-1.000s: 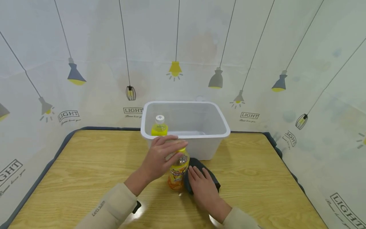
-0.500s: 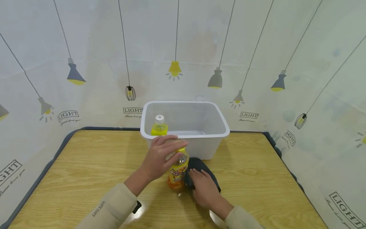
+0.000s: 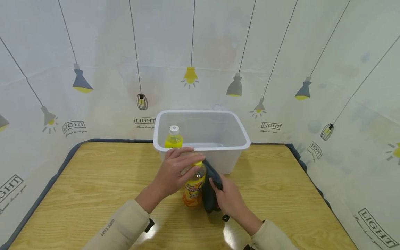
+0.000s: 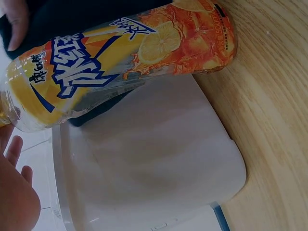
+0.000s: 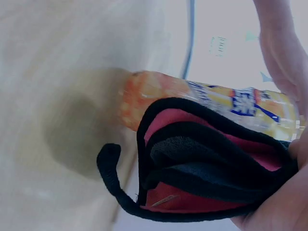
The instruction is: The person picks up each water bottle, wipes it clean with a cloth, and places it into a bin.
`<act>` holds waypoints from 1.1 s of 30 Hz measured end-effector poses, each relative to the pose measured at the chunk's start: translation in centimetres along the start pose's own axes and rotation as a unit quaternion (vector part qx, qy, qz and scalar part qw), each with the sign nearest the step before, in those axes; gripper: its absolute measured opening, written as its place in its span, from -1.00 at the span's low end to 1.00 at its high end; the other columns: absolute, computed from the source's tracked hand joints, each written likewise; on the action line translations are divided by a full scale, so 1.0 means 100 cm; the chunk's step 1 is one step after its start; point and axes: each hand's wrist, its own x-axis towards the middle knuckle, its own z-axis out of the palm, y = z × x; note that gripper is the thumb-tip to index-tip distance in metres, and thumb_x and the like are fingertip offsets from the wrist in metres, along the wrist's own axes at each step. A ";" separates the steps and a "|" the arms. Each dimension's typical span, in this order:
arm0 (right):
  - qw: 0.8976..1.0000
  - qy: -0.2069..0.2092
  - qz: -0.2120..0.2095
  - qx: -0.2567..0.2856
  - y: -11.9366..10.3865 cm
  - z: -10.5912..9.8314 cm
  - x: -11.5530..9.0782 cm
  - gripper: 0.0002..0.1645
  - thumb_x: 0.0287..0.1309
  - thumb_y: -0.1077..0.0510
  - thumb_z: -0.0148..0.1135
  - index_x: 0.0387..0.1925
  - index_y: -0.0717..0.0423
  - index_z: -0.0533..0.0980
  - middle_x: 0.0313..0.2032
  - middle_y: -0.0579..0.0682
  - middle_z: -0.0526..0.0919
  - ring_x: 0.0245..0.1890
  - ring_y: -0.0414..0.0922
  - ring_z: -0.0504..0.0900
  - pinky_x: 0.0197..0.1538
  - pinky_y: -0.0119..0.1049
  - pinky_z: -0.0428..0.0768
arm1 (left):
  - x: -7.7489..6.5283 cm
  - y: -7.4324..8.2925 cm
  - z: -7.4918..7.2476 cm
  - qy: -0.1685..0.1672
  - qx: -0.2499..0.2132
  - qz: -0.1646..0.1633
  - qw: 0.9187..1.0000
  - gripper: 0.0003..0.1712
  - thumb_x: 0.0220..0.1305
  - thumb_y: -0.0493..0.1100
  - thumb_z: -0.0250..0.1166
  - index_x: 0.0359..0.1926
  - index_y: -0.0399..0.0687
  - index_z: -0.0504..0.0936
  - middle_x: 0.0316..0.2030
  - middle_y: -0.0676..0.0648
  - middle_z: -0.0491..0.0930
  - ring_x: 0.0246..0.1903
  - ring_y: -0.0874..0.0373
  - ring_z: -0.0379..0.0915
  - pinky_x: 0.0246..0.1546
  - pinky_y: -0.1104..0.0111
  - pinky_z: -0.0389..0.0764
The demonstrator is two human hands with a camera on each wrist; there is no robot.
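An iced tea bottle [image 3: 193, 191] with an orange-and-yellow label and a yellow cap stands upright on the table. My left hand [image 3: 175, 173] holds it by the top, thumb and fingers about the cap and neck. Close against its right side is a dark cloth mitt [image 3: 210, 196], gripped by my right hand [image 3: 232, 199] with the thumb on the near face. From the right wrist view, the mitt [image 5: 211, 149] shows its mouth, with black-bound edges, a pink-red lining and a dangling loop. The bottle's label [image 4: 115, 57] faces the left wrist camera.
Right behind the bottle stands a white plastic tub [image 3: 215, 160]. A second bottle [image 3: 174, 140], with yellow contents and a white cap, is in the tub's left part. The wooden table [image 3: 281, 194] ends at a wall sheet [image 3: 212, 41] printed with lamps.
My right hand has gone from lying flat on the mitt to gripping it. The mitt has turned up on edge against the bottle. My left hand and the bottle stay put.
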 end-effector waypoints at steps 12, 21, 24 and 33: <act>0.946 0.075 -0.182 -0.257 -0.023 -0.004 0.004 -0.13 0.05 0.37 0.27 0.42 0.25 0.21 0.35 0.16 0.40 0.25 0.08 0.50 0.24 -0.04 0.50 | -0.001 0.001 0.000 0.002 0.004 0.008 1.000 -0.64 0.35 0.02 0.21 0.13 0.17 0.64 0.04 0.13 0.68 0.17 0.09 0.47 0.13 0.18 0.36; 0.892 0.083 -0.206 -0.393 -0.016 -0.001 0.004 0.10 -0.26 0.34 0.43 0.41 0.33 0.19 0.38 0.18 0.35 0.33 0.03 0.43 0.29 -0.11 0.47 | -0.001 -0.001 0.001 0.000 0.010 0.007 1.000 -0.64 0.39 0.05 0.16 0.13 0.15 0.64 0.04 0.13 0.68 0.18 0.10 0.47 0.14 0.19 0.36; 0.890 0.066 -0.194 -0.407 -0.005 0.001 0.004 0.10 -0.29 0.30 0.46 0.39 0.31 0.23 0.36 0.16 0.39 0.33 0.02 0.43 0.27 -0.13 0.48 | -0.001 -0.001 0.001 -0.003 0.011 0.005 1.000 -0.64 0.39 0.06 0.15 0.13 0.15 0.64 0.05 0.14 0.68 0.18 0.10 0.47 0.15 0.20 0.36; 0.858 -0.024 -0.168 -0.484 0.033 0.027 -0.005 -0.18 -0.02 0.16 0.38 0.33 0.20 0.37 0.37 0.05 0.39 0.37 -0.05 0.38 0.25 -0.16 0.48 | 0.000 0.000 0.001 0.000 0.003 0.007 1.000 -0.62 0.27 -0.05 0.27 0.12 0.12 0.65 0.05 0.12 0.68 0.16 0.07 0.49 0.15 0.18 0.37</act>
